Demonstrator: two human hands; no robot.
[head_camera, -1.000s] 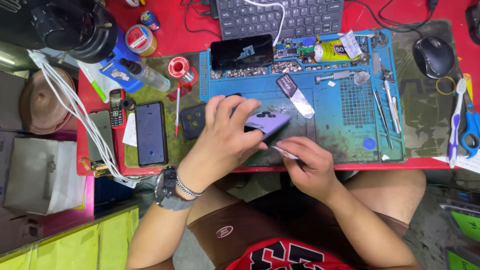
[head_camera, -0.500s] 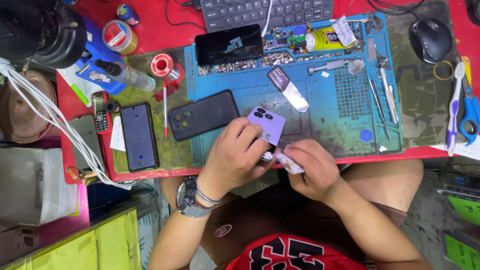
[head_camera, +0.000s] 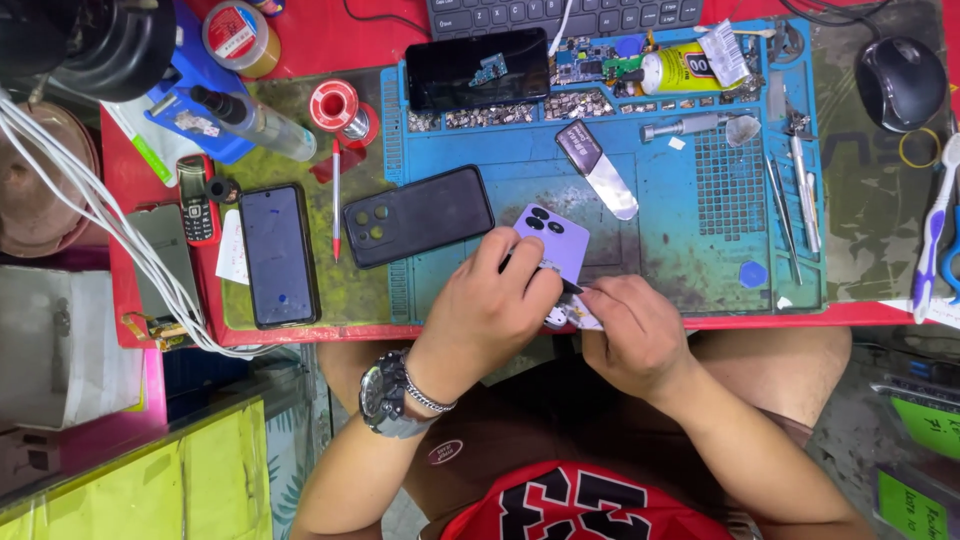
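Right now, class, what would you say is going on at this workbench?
A person seated at a cluttered bench holds a purple phone at the near edge of a blue work mat. The left hand grips it from above, while the right hand works a thin dark tool against its lower end. A black phone lies back-up just to the left, and another phone lies screen-up further left.

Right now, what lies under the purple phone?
The purple phone rests on the blue mat. Its lower end is covered by the left hand and right hand, so what lies beneath there cannot be seen.
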